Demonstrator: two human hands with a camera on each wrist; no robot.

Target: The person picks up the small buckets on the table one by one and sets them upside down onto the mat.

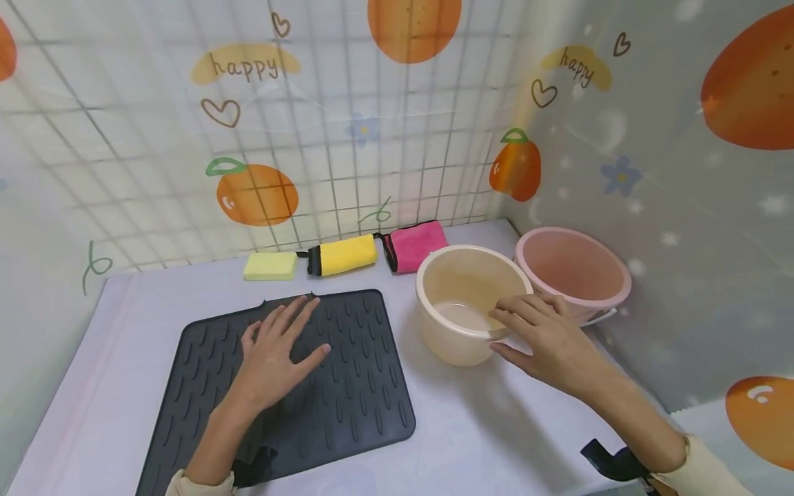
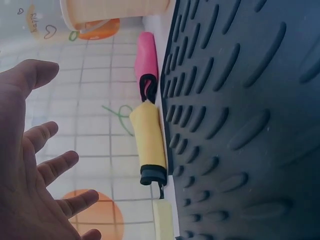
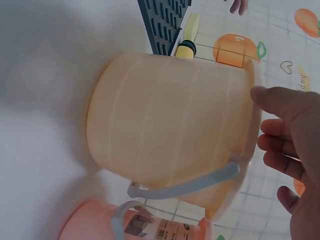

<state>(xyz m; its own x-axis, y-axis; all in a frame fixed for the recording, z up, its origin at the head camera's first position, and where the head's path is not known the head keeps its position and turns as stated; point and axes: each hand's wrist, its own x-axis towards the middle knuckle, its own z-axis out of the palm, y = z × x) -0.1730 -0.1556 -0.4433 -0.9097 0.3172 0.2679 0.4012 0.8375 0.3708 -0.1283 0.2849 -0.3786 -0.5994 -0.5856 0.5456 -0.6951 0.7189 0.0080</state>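
Note:
My left hand (image 1: 271,365) is held over a black ridged mat (image 1: 347,372), its fingers spread and nothing in them. In the left wrist view the same hand (image 2: 35,155) shows apart from the mat. My right hand (image 1: 548,337) is at the near right rim of a cream bucket (image 1: 459,348), fingers over the opening and thumb lower, outside. From the right wrist, the thumb (image 3: 270,97) overlaps the rim; whether it touches is unclear. The bucket stands upright, its grey handle (image 3: 190,185) hanging down its side.
A pink bucket (image 1: 579,303) stands right behind the cream one. Along the back lie a pale yellow sponge-like block (image 1: 270,266), a folded yellow cloth (image 1: 347,255) and a folded pink cloth (image 1: 417,246), both with black edging. Printed curtains (image 1: 341,151) hang behind the table.

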